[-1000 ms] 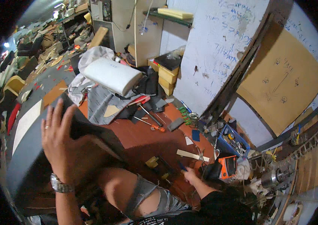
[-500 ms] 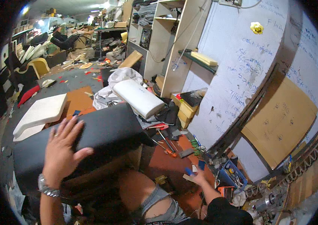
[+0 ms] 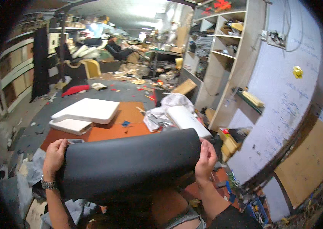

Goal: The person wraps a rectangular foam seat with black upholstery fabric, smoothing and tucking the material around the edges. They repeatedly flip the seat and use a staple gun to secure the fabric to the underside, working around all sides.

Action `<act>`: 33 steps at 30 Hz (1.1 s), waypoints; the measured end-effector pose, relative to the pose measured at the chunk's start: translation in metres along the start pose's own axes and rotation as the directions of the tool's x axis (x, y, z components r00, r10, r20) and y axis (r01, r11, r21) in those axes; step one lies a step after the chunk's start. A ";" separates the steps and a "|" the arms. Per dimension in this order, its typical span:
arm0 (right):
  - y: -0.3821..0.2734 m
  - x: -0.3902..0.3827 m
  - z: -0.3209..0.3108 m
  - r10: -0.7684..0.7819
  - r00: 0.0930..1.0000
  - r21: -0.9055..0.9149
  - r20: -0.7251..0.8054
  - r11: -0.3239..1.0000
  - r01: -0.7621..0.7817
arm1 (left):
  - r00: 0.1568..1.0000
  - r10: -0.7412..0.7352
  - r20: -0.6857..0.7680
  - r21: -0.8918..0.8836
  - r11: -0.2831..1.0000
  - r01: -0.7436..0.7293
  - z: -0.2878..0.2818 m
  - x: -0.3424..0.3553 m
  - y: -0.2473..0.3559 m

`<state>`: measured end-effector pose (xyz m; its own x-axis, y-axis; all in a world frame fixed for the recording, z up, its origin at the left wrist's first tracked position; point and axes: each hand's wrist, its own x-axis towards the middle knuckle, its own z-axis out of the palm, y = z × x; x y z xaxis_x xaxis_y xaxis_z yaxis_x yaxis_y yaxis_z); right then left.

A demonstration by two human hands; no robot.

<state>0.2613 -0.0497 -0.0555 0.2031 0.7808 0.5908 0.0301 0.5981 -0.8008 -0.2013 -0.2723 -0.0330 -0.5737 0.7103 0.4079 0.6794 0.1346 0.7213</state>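
Observation:
A long cushion (image 3: 131, 158), upholstered in smooth black leather-like material, lies across in front of me over my lap. My left hand (image 3: 56, 155), with a metal-banded watch (image 3: 49, 184) at its wrist, has its fingers curled round the cushion's left end. At the far right corner, my right hand (image 3: 206, 157) grips the edge, thumb and fingers pressed together on it. The cushion's underside is hidden, as are some fingertips behind its ends.
White foam pads (image 3: 87, 110) lie on an orange-brown sheet (image 3: 131, 114) beyond the cushion. Right of them are a white padded roll (image 3: 188, 120) and crumpled pale cloth (image 3: 154, 118). Shelving (image 3: 230, 76) stands back right; a person (image 3: 119, 49) sits far off. A blue basket (image 3: 257, 212) is at lower right.
My left hand has gone from lying spread on the cushion's top to gripping its left end. My right hand has left the small blue item and taken the right corner. The view has shifted.

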 end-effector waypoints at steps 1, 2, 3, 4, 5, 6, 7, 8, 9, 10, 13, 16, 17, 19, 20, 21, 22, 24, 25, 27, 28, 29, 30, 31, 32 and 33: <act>-0.001 0.010 0.016 -0.048 0.999 -0.012 0.007 0.999 0.048 | 1.000 -0.003 0.000 -0.042 0.999 0.003 -0.010 -0.004 -0.007; -0.001 0.023 0.033 -0.066 0.998 -0.001 0.003 0.998 0.066 | 0.998 -0.058 0.001 -0.094 0.994 0.058 -0.018 -0.009 -0.012; 0.001 0.035 0.052 -0.118 0.993 0.017 0.018 0.993 0.118 | 0.991 -0.133 -0.002 -0.182 0.975 0.130 -0.025 -0.016 -0.015; 0.002 0.044 0.070 -0.151 0.988 -0.076 -0.042 0.986 0.148 | 0.985 -0.168 -0.048 -0.268 0.952 0.150 -0.026 -0.023 -0.015; 0.004 0.048 0.089 -0.207 0.975 -0.152 -0.080 0.969 0.193 | 0.972 -0.225 -0.064 -0.352 0.917 0.189 -0.026 -0.030 -0.013; 0.006 0.044 0.107 -0.333 0.937 -0.340 -0.107 0.898 0.280 | 0.983 -0.168 -0.075 -0.358 0.924 0.131 -0.019 -0.037 -0.007; 0.010 0.035 0.122 -0.397 0.918 -0.445 -0.021 0.826 0.347 | 0.978 -0.201 -0.053 -0.350 0.921 0.171 -0.012 -0.043 -0.001; 0.015 0.020 0.136 -0.418 0.906 -0.455 0.067 0.795 0.401 | 0.985 -0.163 -0.050 -0.375 0.918 0.133 0.000 -0.048 0.008; 0.022 0.006 0.147 -0.467 0.875 -0.439 0.131 0.764 0.473 | 0.988 -0.136 -0.078 -0.403 0.910 0.093 0.018 -0.053 0.019; 0.033 -0.008 0.153 -0.482 0.868 -0.349 0.117 0.799 0.491 | 0.986 -0.147 -0.076 -0.403 0.909 0.105 0.035 -0.050 0.031; 0.079 0.009 0.157 -0.255 0.966 -0.279 0.044 0.925 0.257 | 0.975 -0.144 -0.171 -0.407 0.911 0.063 0.093 -0.027 0.071; 0.115 0.071 0.162 -0.222 0.963 -0.249 0.151 0.934 0.255 | 0.944 -0.130 -0.304 -0.364 0.931 0.011 0.125 0.005 0.107; 0.119 0.093 0.165 -0.125 0.976 -0.203 0.181 0.966 0.161 | 0.931 -0.130 -0.340 -0.388 0.922 -0.012 0.134 0.014 0.116; 0.112 0.116 0.167 -0.048 0.981 -0.067 0.190 0.996 0.062 | 0.915 -0.251 -0.317 -0.448 0.889 0.088 0.145 0.025 0.127; 0.101 0.112 0.166 0.117 0.985 0.098 0.129 0.987 -0.130 | 0.914 -0.222 -0.340 -0.475 0.879 0.037 0.147 0.027 0.128; 0.086 0.099 0.165 0.257 0.963 0.308 0.087 0.912 -0.271 | 0.887 -0.304 -0.349 -0.470 0.875 0.116 0.146 0.024 0.126; 0.069 0.079 0.158 0.303 0.949 0.334 0.085 0.889 -0.314 | 0.871 -0.306 -0.384 -0.459 0.882 0.107 0.143 0.021 0.122; 0.033 0.015 0.146 0.557 0.786 0.401 0.267 0.677 -0.617 | 0.844 -0.360 -0.398 -0.509 0.852 0.123 0.128 0.011 0.105; 0.016 -0.016 0.141 0.587 0.585 0.293 0.560 0.519 -0.803 | 0.827 -0.413 -0.382 -0.584 0.801 0.131 0.118 0.005 0.094; -0.012 -0.066 0.137 0.418 0.086 -0.075 0.905 0.355 -0.932 | 0.732 -0.621 -0.281 -0.777 0.595 0.207 0.098 -0.008 0.071; -0.022 -0.081 0.145 0.306 -0.008 -0.148 0.952 0.435 -0.888 | 0.728 -0.603 -0.326 -0.748 0.636 0.192 0.092 -0.010 0.062; -0.032 -0.092 0.151 0.150 -0.025 -0.093 0.988 0.467 -0.879 | 0.753 -0.559 -0.346 -0.665 0.713 0.224 0.087 -0.011 0.054; -0.040 -0.099 0.162 0.141 -0.068 -0.132 0.988 0.524 -0.842 | 0.791 -0.532 -0.303 -0.694 0.691 0.200 0.085 -0.010 0.049; -0.046 -0.101 0.171 0.082 -0.062 -0.098 0.995 0.568 -0.817 | 0.807 -0.530 -0.259 -0.712 0.670 0.211 0.085 -0.008 0.045; -0.051 -0.101 0.180 0.182 -0.082 -0.180 0.980 0.626 -0.759 | 0.823 -0.496 -0.276 -0.654 0.725 0.217 0.085 -0.006 0.044; -0.056 -0.100 0.188 0.243 -0.032 -0.192 0.969 0.670 -0.718 | 0.803 -0.534 -0.264 -0.706 0.674 0.216 0.087 -0.003 0.046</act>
<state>0.0557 -0.1271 -0.0516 -0.9479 0.2955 -0.1187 0.0620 -0.1944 -0.9790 -0.1287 -0.2076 -0.0498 -0.9443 0.3164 0.0900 0.0108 -0.2439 0.9698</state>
